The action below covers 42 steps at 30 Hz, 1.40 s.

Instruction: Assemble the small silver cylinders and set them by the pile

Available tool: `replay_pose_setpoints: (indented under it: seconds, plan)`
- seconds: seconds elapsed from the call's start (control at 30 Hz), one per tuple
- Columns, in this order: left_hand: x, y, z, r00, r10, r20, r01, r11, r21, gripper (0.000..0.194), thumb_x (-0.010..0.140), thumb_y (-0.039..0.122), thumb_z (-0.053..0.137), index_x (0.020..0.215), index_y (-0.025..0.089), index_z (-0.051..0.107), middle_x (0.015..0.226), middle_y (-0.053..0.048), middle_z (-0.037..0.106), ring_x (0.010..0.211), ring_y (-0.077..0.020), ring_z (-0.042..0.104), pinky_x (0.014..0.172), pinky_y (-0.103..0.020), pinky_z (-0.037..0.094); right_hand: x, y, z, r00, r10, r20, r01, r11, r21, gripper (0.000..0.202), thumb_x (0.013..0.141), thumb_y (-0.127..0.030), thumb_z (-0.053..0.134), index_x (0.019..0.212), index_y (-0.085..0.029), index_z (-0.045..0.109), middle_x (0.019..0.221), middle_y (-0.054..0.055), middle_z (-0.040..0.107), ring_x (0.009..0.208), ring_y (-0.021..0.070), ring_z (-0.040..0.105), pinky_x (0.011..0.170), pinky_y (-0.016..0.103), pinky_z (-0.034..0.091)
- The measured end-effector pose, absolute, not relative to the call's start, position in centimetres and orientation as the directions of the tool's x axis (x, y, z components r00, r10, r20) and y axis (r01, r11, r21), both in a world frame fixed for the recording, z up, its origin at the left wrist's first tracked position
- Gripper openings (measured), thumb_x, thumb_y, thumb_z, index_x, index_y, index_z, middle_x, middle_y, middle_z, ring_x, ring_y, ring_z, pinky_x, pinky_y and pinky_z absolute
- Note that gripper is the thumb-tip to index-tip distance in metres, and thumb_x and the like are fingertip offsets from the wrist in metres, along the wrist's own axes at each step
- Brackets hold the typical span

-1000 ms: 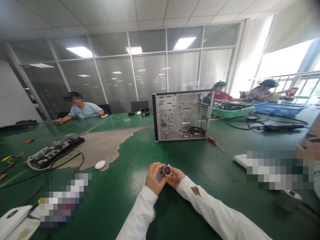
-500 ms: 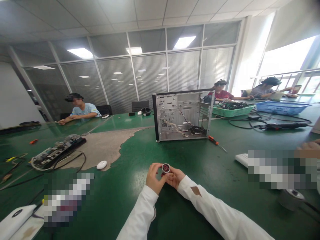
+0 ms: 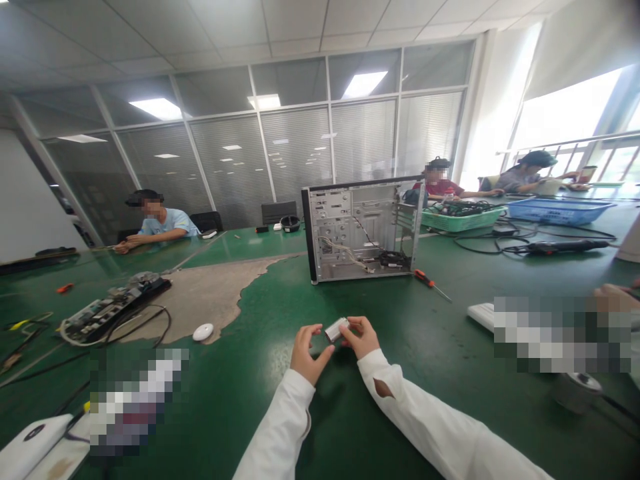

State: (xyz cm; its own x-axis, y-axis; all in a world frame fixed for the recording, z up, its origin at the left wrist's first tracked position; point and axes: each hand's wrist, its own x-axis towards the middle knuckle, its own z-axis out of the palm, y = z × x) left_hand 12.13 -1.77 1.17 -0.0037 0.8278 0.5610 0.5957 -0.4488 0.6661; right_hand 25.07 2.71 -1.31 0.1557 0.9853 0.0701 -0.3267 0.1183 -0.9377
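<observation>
1. At the near left of the green table (image 3: 250,373) lies a white device (image 3: 35,440), beside a pixelated patch.
2. Farther back lies a small orange piece (image 3: 65,289); to its right is a long strip of exposed circuitry (image 3: 117,308) with a black cable near it.
3. Beyond, a person in light blue (image 3: 167,223) sits with forearms on the table.
4. A white disc (image 3: 203,332) lies at the edge of the worn, bare patch (image 3: 210,283).
5. The left hand (image 3: 309,353) is open, thumb and fingers spread beside the near end of a silver cylinder (image 3: 335,330); whether the thumb touches it, I cannot tell.
6. The cylinder is tilted, raised above the table between the hands.
7. The right hand (image 3: 365,339) grips its other end between thumb and fingers.
8. Behind stands an open computer case (image 3: 370,223), cables inside.
9. An orange-handled screwdriver (image 3: 425,280) lies by its right corner.
10. Farther right are a green basket (image 3: 457,223) of cables, a blue basket (image 3: 560,215) and a black tool (image 3: 565,247).
</observation>
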Motion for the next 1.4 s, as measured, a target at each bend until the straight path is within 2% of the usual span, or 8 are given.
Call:
replay_pose_setpoints:
  seconds: [0.13,0.23,0.37,0.63,0.87,0.97,1.07,1.4]
  plan:
    - [12.0,-1.5,0.7,-0.01,0.833,0.553,0.581,-0.445,0.682,0.039,0.06,0.024,0.056,0.097,0.018,0.047,0.093,-0.007,0.051,0.084,-0.0196,0.051,0.061,-0.03,0.042,25.6,2.4,-0.9,0.111,0.916,0.385,0.006,0.387,-0.922,0.031,0.055,-0.025,0.062,0.083,-0.019,0.05,0.081,0.002,0.056,0.063,0.0128,0.054,0.049,0.023,0.043]
    - [12.0,-1.6,0.9,0.011,0.848,0.53,0.577,-0.439,0.689,0.038,0.06,0.023,0.056,0.097,0.019,0.048,0.094,-0.007,0.051,0.085,-0.0198,0.051,0.062,-0.03,0.043,25.7,1.8,-0.7,-0.073,0.801,0.594,0.204,0.595,-0.777,0.03,0.062,-0.022,0.054,0.091,-0.02,0.049,0.091,0.004,0.054,0.074,0.0139,0.053,0.056,0.023,0.043]
    - [12.0,-1.9,1.3,0.044,0.869,0.492,0.569,-0.427,0.703,0.039,0.059,0.017,0.056,0.096,0.02,0.048,0.094,-0.006,0.051,0.087,-0.0203,0.05,0.063,-0.031,0.043,25.8,1.3,-0.6,-0.259,0.666,0.699,0.34,0.74,-0.58,0.03,0.069,-0.019,0.046,0.098,-0.019,0.044,0.1,0.007,0.05,0.087,0.0151,0.049,0.064,0.025,0.044]
    - [11.4,-1.2,0.4,0.109,0.876,0.47,0.581,-0.44,0.684,0.037,0.058,0.007,0.048,0.093,0.019,0.048,0.093,-0.005,0.051,0.09,-0.0197,0.047,0.072,-0.033,0.04,25.4,1.1,-0.5,-0.359,0.667,0.653,0.422,0.74,-0.524,0.046,0.067,-0.02,0.047,0.111,-0.02,0.035,0.104,0.007,0.049,0.095,0.0173,0.046,0.078,0.031,0.042]
    - [11.3,-0.9,-0.3,0.084,0.895,0.439,0.616,-0.393,0.683,0.036,0.057,0.009,0.049,0.092,0.019,0.048,0.091,-0.005,0.051,0.088,-0.0196,0.047,0.072,-0.033,0.04,24.9,1.4,-1.0,-0.311,0.812,0.494,0.223,0.567,-0.793,0.061,0.058,-0.012,0.048,0.113,-0.022,0.027,0.097,0.004,0.051,0.086,0.0152,0.051,0.061,0.026,0.045]
    - [11.3,-0.8,-0.3,0.083,0.907,0.413,0.624,-0.371,0.688,0.037,0.056,0.011,0.052,0.092,0.018,0.048,0.093,-0.006,0.05,0.09,-0.0203,0.047,0.072,-0.033,0.04,25.0,2.4,-1.7,-0.25,0.903,0.351,0.067,0.377,-0.924,0.055,0.052,-0.006,0.043,0.104,-0.021,0.034,0.094,0.004,0.052,0.082,0.0144,0.053,0.059,0.026,0.045]
    - [11.3,-0.8,-0.5,0.063,0.919,0.389,0.628,-0.339,0.7,0.036,0.057,0.017,0.056,0.092,0.018,0.047,0.094,-0.006,0.05,0.089,-0.0204,0.047,0.071,-0.033,0.04,25.2,3.2,-2.1,-0.227,0.938,0.264,-0.034,0.263,-0.964,0.044,0.05,-0.005,0.042,0.092,-0.02,0.042,0.093,0.004,0.053,0.08,0.0147,0.054,0.064,0.028,0.044]
    - [11.6,-0.7,-0.6,-0.001,0.938,0.346,0.608,-0.274,0.745,0.031,0.056,0.014,0.055,0.086,0.017,0.046,0.088,-0.004,0.054,0.083,-0.018,0.051,0.07,-0.033,0.04,25.2,2.1,-1.3,-0.271,0.917,0.292,0.107,0.33,-0.938,0.022,0.059,-0.015,0.05,0.081,-0.017,0.052,0.078,0.002,0.058,0.072,0.0137,0.054,0.063,0.027,0.044]
